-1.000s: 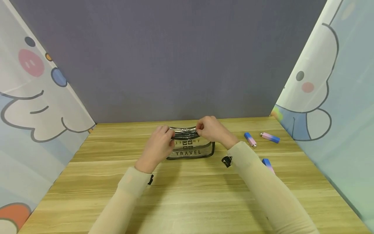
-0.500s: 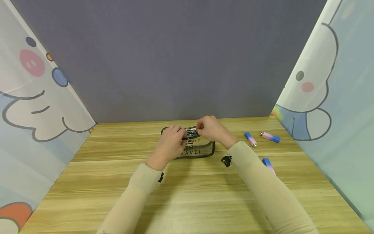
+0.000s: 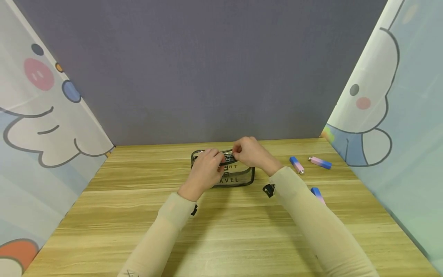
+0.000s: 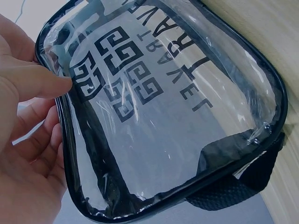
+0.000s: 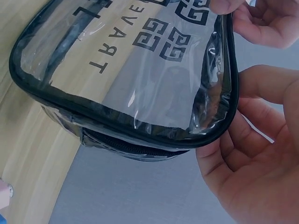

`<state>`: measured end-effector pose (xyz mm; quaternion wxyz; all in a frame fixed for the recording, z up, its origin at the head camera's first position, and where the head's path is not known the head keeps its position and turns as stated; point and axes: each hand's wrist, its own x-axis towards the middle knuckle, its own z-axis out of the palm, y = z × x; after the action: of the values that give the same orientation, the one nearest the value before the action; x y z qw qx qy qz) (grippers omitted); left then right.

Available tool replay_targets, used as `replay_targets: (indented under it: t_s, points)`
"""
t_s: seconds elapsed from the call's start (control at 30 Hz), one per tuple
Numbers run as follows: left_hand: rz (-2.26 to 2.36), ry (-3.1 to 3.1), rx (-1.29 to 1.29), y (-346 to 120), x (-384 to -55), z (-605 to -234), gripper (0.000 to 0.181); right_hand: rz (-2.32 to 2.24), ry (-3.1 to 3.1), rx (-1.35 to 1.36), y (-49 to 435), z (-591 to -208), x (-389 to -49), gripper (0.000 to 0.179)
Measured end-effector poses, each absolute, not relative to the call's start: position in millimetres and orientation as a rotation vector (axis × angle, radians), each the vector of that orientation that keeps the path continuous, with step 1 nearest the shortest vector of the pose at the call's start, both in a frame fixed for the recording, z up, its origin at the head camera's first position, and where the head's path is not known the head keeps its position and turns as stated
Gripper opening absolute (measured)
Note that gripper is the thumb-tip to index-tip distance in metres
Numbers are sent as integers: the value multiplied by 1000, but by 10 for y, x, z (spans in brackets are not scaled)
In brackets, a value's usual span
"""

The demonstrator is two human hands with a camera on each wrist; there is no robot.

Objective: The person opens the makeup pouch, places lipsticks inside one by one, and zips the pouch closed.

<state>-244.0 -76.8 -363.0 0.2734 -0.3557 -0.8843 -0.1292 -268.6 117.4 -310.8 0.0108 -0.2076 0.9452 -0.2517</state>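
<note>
A clear travel pouch (image 3: 242, 177) with black piping and the black word TRAVEL stands upright on the wooden table. My left hand (image 3: 207, 169) is at the middle of its top, thumb on the front panel by the rim and fingers behind, as the left wrist view shows. At the top right corner, my right hand (image 3: 252, 154) pinches the pouch's edge between thumb and fingers. Part of the black zipper (image 5: 135, 144) shows along the pouch's end in the right wrist view. A black strap loop (image 4: 233, 189) hangs from the other end. The left hand covers part of the lettering.
To the right on the wooden table (image 3: 221, 231) lie three small blue-and-pink sticks: one (image 3: 296, 165) near the pouch, another (image 3: 320, 162) further right, and a third (image 3: 317, 195) partly behind the right sleeve. A grey panel (image 3: 221, 77) rises behind the table; cartoon-printed curtains flank it.
My left hand has slid right along the pouch's top toward the right hand, uncovering the pouch's left end. The right hand has stayed at its corner.
</note>
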Motion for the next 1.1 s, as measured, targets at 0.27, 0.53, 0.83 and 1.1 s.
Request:
replay_targets:
  t_s: [0.27,0.53,0.83,1.1]
  points:
    - [-336,-2379,-941,-766,-2451,-3649,15,-792,2956,-648,1226,-3103,-2684,15]
    - [-354,-2372,-943,-768,-2456,-3647,15,-826,2952,-607,1291,-3121,-2697,14]
    - [-371,-2386,-939,-769,-2464,-3640,13,-837,2955,-600,1350,-3125,-2696,16]
    - [-385,-2399,-934,-770,-2462,-3643,14,-868,2970,-586,1394,-3125,-2681,14]
